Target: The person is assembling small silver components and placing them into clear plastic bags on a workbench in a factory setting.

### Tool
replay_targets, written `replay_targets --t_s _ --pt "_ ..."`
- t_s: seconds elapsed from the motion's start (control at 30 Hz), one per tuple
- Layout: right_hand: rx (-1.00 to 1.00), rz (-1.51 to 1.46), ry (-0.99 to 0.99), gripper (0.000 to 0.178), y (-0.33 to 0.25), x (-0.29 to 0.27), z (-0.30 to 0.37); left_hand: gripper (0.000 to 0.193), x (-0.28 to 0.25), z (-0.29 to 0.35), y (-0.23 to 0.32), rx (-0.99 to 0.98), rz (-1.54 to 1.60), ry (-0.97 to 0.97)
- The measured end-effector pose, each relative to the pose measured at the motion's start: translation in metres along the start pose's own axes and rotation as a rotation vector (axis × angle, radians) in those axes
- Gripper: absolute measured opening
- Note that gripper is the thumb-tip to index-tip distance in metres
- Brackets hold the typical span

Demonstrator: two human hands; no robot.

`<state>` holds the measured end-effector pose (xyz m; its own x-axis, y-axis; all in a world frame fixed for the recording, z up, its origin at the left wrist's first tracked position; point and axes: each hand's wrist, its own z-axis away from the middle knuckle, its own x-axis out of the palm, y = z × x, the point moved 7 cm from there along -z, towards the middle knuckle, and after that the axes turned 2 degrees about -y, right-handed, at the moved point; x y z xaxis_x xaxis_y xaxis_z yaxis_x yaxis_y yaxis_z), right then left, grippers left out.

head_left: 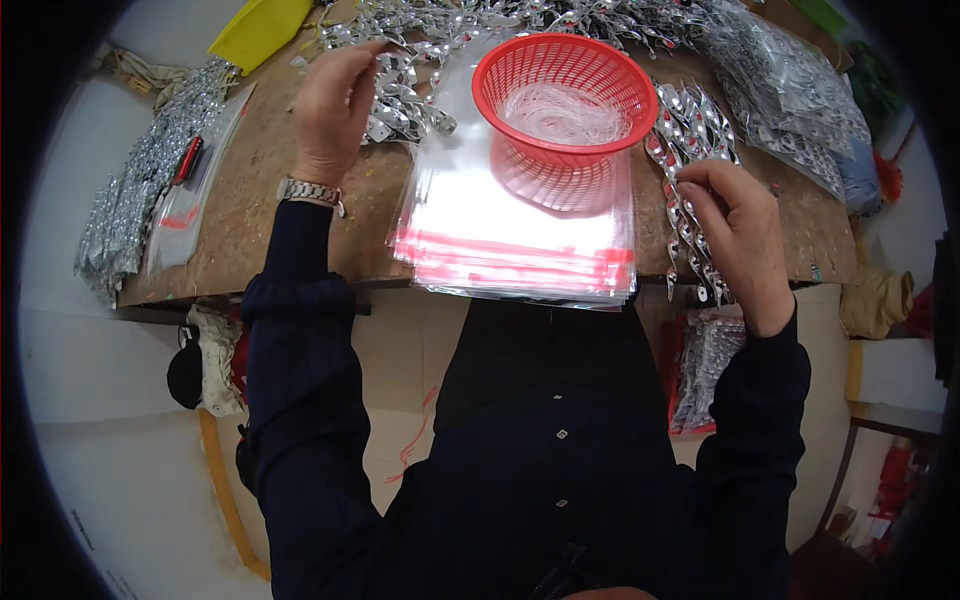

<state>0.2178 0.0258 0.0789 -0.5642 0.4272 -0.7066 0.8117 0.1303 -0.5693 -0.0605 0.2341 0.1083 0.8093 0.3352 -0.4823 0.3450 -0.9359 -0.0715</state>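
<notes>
At the bench (250, 190) edge: left hand (335, 105) pinching silver spirals (405, 100), right hand (735, 235) gripping a spiral bunch (690, 240), beside the bag stack (520, 240).

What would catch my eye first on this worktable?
The red plastic basket with white thread, sitting on a stack of clear red-striped bags at the table's middle. Shiny silver twisted ornaments lie around it; the left hand reaches into them and the right hand holds a bunch.

Left hand (335, 105) pinching silver spiral ornaments (405, 100); right hand (735, 235) gripping silver spiral bundle (690, 230); red basket (565, 90) atop clear zip bags (520, 235).
</notes>
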Motion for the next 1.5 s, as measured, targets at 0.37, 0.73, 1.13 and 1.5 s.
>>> replay_targets --t_s 0.37,0.73,1.13,1.5 --pt "-0.225 0.073 -0.041 0.01 -0.018 0.028 -0.074 0.016 -0.077 -0.032 0.059 -0.267 0.477 0.327" --pt "-0.257 0.363 -0.289 0.012 0.013 0.105 -0.126 0.025 -0.046 0.027 0.1 -1.0 1.196 0.254" --pt "-0.15 0.553 -0.403 0.011 0.037 0.135 -0.141 0.026 0.019 0.09 0.138 -1.381 1.425 0.162" --pt "-0.214 0.333 -0.367 0.013 0.027 0.115 -0.141 0.018 0.031 0.095 0.143 -1.427 1.427 0.152"
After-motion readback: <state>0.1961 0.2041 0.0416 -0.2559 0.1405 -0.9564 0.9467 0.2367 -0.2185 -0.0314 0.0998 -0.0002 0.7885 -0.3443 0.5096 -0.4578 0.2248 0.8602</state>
